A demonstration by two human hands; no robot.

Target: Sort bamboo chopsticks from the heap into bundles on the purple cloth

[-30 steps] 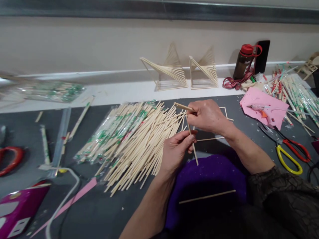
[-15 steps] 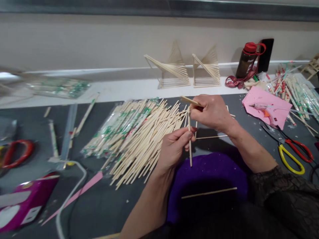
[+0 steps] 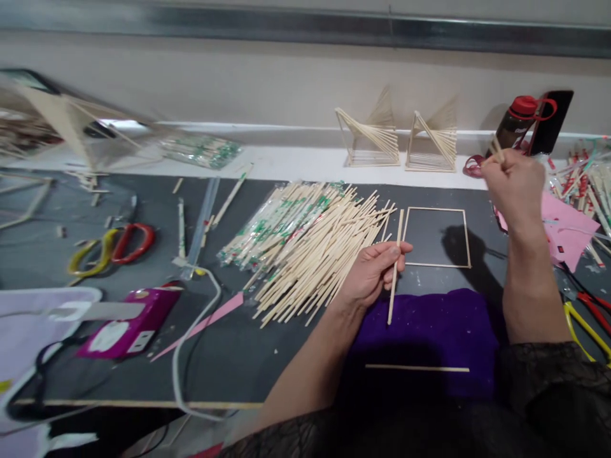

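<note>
Between the thumb and fingers of my left hand (image 3: 372, 270) a single wooden chopstick (image 3: 393, 292) is pinched, nearly upright. My right hand (image 3: 518, 184) is raised at the right, a closed fist around light wooden chopsticks (image 3: 498, 150) whose ends stick out at the top. A square frame of thin sticks (image 3: 439, 265) lies flat on the dark table (image 3: 229, 375) between the hands. Left of it spreads a heap of loose chopsticks (image 3: 315, 267), beside wrapped ones (image 3: 272, 222). Another stick (image 3: 415, 367) rests on the purple cloth (image 3: 424, 318) in front of me.
Two twisted stick models (image 3: 375, 143) stand by the wall. A red-capped bottle (image 3: 518, 121) and a phone (image 3: 554, 121) are behind my right hand. Pink paper (image 3: 570, 226) and scissors (image 3: 580, 327) lie right; other scissors (image 3: 133, 243), a magenta box (image 3: 133, 324) and a white cable (image 3: 176, 362) lie left.
My right hand has moved away from the left hand's stick, to the right and up, still gripping its chopsticks. The square frame is now uncovered. The view has turned left.
</note>
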